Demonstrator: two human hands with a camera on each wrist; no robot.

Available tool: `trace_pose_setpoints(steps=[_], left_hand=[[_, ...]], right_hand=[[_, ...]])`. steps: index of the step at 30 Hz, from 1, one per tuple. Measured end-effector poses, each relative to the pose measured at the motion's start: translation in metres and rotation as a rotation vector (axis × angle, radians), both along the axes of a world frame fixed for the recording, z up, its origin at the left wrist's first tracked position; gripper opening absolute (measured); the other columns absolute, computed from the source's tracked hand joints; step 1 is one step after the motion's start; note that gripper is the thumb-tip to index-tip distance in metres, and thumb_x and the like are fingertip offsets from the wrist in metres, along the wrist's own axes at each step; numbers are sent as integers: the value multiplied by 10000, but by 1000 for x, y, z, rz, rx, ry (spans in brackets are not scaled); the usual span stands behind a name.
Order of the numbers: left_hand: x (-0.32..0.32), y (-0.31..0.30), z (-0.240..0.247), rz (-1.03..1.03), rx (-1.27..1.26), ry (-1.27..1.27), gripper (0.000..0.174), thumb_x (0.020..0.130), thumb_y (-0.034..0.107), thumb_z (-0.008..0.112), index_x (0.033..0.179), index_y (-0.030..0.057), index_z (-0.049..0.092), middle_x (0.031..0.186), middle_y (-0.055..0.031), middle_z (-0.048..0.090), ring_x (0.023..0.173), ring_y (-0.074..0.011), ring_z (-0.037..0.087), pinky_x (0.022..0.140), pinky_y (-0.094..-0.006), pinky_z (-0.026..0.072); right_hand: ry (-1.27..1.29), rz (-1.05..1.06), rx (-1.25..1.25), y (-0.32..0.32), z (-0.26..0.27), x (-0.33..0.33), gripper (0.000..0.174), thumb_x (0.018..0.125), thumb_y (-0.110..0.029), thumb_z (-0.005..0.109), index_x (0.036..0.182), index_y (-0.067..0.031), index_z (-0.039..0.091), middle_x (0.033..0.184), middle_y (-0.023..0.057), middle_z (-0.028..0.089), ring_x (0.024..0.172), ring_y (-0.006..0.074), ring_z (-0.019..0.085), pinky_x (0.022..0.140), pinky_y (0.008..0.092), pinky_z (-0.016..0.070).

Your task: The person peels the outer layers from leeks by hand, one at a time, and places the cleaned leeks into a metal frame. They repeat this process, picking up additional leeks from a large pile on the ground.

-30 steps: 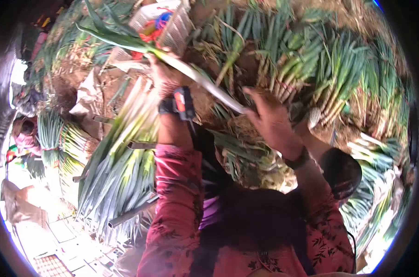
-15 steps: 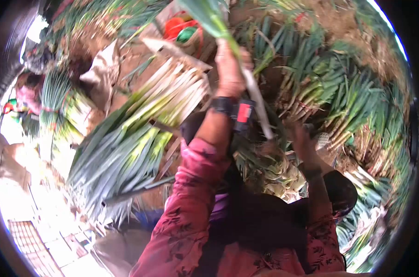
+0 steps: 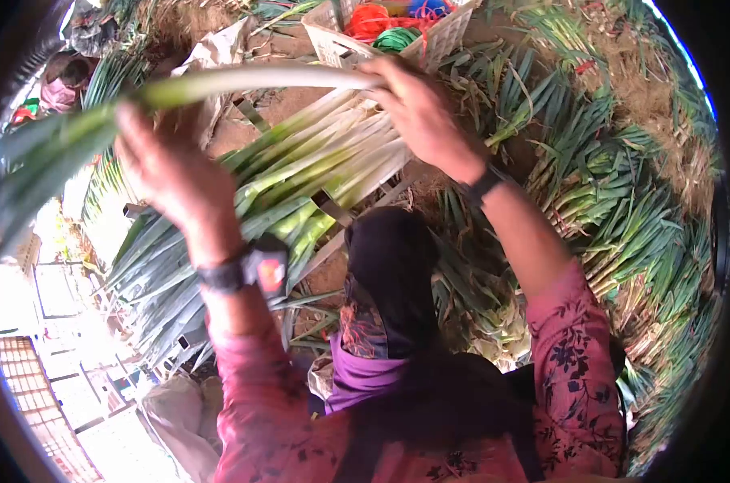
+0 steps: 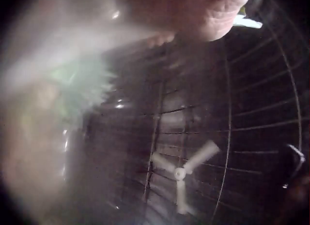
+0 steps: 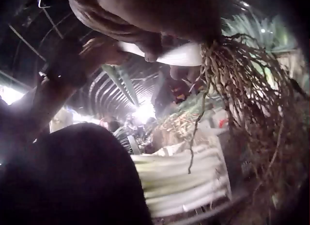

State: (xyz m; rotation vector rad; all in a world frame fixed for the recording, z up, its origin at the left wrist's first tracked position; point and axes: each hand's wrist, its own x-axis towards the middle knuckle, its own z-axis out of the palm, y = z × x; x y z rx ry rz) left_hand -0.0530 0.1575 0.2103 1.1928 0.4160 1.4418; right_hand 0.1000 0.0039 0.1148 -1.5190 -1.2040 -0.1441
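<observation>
A long leek is held nearly level over a pile of leeks, its green leaves at the left. My right hand grips the white root end; in the right wrist view my right hand has its fingers round the white stalk, with brown roots hanging beside it. My left hand is at the green part, blurred, thumb side against the leaves. In the left wrist view my left hand shows only partly at the top edge.
A white crate with red, green and blue twine stands behind the pile. Leek bundles cover the ground at the right. Metal bars stick up around the pile. Another person is at the far left.
The leek has swung from pointing down to the right to lying nearly level over the pile. My left hand has moved left, and my right hand has come up to grip the root end.
</observation>
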Motion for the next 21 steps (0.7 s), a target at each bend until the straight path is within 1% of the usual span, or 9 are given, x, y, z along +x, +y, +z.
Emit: trace_pose_setpoints(steps=[1, 4, 6, 10, 12, 14, 16, 18, 21], left_hand=[[-20, 20, -12, 1, 79, 76, 477, 946, 339, 517, 1262, -12, 453, 1165, -177, 553, 1034, -288, 588, 871, -415, 529], [-80, 57, -59, -105, -97, 283, 464, 964, 322, 488, 1267, -28, 463, 1214, -173, 532, 1102, -318, 571, 904, -431, 500], [-116, 71, -93, -164, -62, 493, 470, 966, 342, 487, 1283, -5, 472, 1259, -163, 518, 1104, -294, 573, 876, -408, 497], [-135, 84, -76, -285, -196, 1248, 431, 958, 338, 500, 1197, -15, 563, 1027, -115, 646, 854, -162, 638, 648, -261, 519], [-139, 105, -83, -354, -186, 1239, 371, 956, 284, 501, 1157, -12, 600, 940, -91, 667, 790, -126, 633, 582, -222, 489], [-121, 130, -85, -240, 120, 1460, 337, 947, 245, 509, 1165, 5, 602, 966, -78, 666, 843, -138, 629, 675, -259, 499], [-87, 139, -80, -229, 556, 1576, 361, 908, 214, 556, 1223, 40, 572, 1219, -157, 574, 1121, -253, 557, 983, -362, 394], [-69, 160, -98, -248, 804, 1712, 503, 891, 314, 587, 1312, 58, 489, 1367, -190, 444, 1284, -309, 417, 1067, -400, 310], [-44, 185, -131, -446, 931, 1807, 650, 885, 357, 585, 1417, 78, 337, 1473, -178, 307, 1372, -318, 275, 1122, -406, 213]], right_hand=[[-70, 10, 150, 33, -15, 6, 245, 923, -118, 522, 1143, -12, 539, 939, 123, 634, 848, 230, 624, 771, 382, 494], [-189, 36, -222, 96, -34, 19, 50, 872, -82, 534, 897, -38, 539, 778, 99, 597, 768, 274, 608, 707, 414, 493], [-384, 37, -314, 117, -59, 17, 144, 829, -62, 611, 951, -54, 535, 875, 103, 604, 838, 271, 613, 741, 383, 510], [-484, 62, -446, 142, -112, 25, 153, 830, -69, 564, 976, -38, 531, 915, 108, 598, 899, 288, 586, 806, 394, 471], [-528, 43, -424, 147, -136, 40, 145, 835, -72, 547, 975, -38, 533, 921, 105, 597, 900, 282, 585, 811, 389, 469], [-613, -11, -458, 159, -156, 61, 154, 864, -78, 478, 998, -48, 547, 907, 103, 602, 895, 265, 591, 791, 380, 477], [-248, 6, -1000, 156, -116, 77, 208, 847, -18, 458, 1033, -55, 546, 888, 128, 605, 892, 278, 595, 779, 391, 492], [-495, -126, -639, 158, -172, 128, 250, 830, 0, 473, 1061, -70, 536, 872, 149, 607, 893, 292, 601, 778, 409, 502], [-607, -181, -733, 151, -171, 135, 310, 781, 7, 546, 1079, -75, 527, 970, 125, 604, 982, 298, 575, 814, 419, 495]])
